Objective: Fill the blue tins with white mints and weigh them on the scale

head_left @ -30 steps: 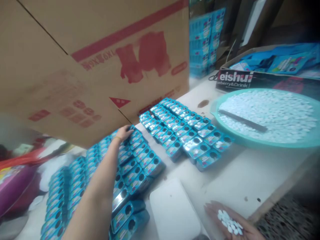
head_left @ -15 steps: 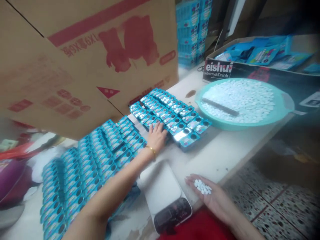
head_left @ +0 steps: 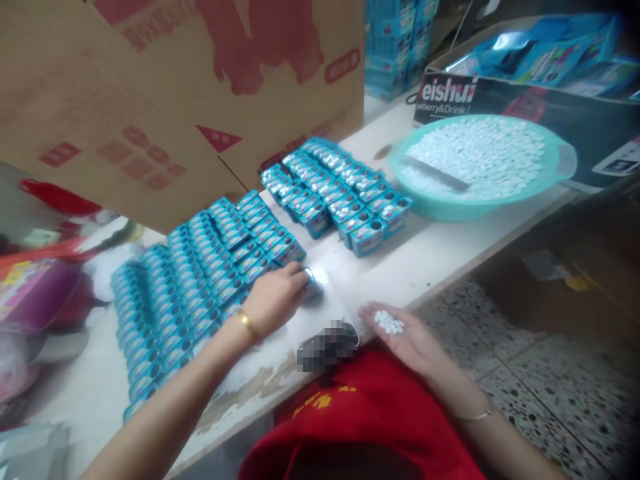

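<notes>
My left hand point(head_left: 280, 297) pinches a small blue box point(head_left: 313, 287) above the white plate of a digital scale point(head_left: 323, 303); whether the box touches the plate I cannot tell. The scale's display end is blurred out. Beside the scale, my right hand point(head_left: 405, 337) is palm up and cupped around a small heap of white tablets point(head_left: 389, 323). Rows of matching blue boxes with dark round holes point(head_left: 200, 267) stand left of my left hand. Another group of blue boxes point(head_left: 345, 190), some with white tablets on top, stands beyond the scale.
A turquoise basin point(head_left: 450, 210) full of white tablets point(head_left: 500, 153) stands at the right, with a flat dark strip point(head_left: 435, 172) lying in it. Behind are a carton of blue packs point(head_left: 445, 100), stacked blue boxes point(head_left: 390, 50) and a large cardboard box point(head_left: 165, 100). The table's edge point(head_left: 480, 267) runs along the right.
My left hand has come back from the far group of boxes to the scale, now with a blue box in it. My right hand still holds the tablets. The view has tilted down.
</notes>
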`<state>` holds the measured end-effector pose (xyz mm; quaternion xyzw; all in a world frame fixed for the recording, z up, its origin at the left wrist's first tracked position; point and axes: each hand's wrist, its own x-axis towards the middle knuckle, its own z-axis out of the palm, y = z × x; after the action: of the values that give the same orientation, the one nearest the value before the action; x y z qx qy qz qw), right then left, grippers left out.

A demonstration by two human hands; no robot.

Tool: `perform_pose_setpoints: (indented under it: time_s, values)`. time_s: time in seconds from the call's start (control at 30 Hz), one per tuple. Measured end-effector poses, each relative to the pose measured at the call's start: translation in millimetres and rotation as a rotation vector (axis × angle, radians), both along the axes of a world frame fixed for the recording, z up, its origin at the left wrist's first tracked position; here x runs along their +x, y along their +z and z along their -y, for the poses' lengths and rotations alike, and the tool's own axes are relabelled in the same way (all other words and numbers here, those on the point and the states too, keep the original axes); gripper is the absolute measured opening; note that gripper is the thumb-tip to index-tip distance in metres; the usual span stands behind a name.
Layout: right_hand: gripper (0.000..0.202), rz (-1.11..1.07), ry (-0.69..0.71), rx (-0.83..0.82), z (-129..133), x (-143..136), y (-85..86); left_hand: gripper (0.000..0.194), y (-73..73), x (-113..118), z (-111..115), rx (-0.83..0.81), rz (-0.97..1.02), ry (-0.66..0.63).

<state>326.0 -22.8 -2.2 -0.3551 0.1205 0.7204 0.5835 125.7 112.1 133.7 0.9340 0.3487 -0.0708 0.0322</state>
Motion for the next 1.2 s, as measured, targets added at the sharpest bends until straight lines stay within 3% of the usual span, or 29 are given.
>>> perform_pose_setpoints:
  time_s: [0.1, 0.2, 0.27, 0.33, 0.4, 0.47, 0.57, 0.67, 1.03, 1.13, 1.2]
  values:
    - [0.016, 0.0, 0.018, 0.005, 7.3, -0.3, 3.7, 0.018, -14.4, -5.1, 7.9, -0.026, 0.059, 0.027]
    - [0.016, 0.01, 0.016, 0.001, 13.0, 0.3, 8.8, 0.026, -8.6, -15.4, 22.0, 0.065, 0.231, 0.061]
    - [0.017, 0.021, 0.013, -0.009, 15.6, 0.5, 11.4, 0.029, -4.4, -29.3, 39.4, 0.114, 0.324, 0.172]
    - [0.018, 0.035, 0.014, -0.016, 17.1, 0.1, 11.8, 0.025, -11.8, -47.8, 60.2, 0.057, 0.359, 0.326]
    - [0.017, 0.05, 0.017, -0.021, 17.6, -0.9, 10.2, 0.024, -35.0, -66.6, 78.8, -0.101, 0.368, 0.464]
    - [0.017, 0.063, 0.023, -0.027, 16.9, -2.2, 8.3, 0.027, -68.8, -80.8, 90.3, -0.279, 0.409, 0.589]
    - [0.017, 0.072, 0.037, -0.03, 14.4, -3.5, 9.5, 0.036, -114.2, -87.3, 92.1, -0.406, 0.503, 0.7]
    - [0.019, 0.072, 0.048, -0.022, 12.0, -2.7, 15.5, 0.039, -133.1, -79.4, 84.2, -0.426, 0.554, 0.698]
    - [0.023, 0.084, -0.019, -0.062, 12.5, 4.3, 29.0, 0.035, -140.6, -31.2, 55.7, -0.456, 0.635, 0.606]
    - [0.024, 0.048, -0.007, -0.035, 11.5, 2.9, 33.1, 0.028, -133.1, -28.3, 55.1, -0.403, 0.643, 0.587]
    - [0.025, 0.017, 0.006, -0.018, 10.1, -0.6, 34.9, 0.024, -120.3, -26.0, 60.9, -0.317, 0.674, 0.576]
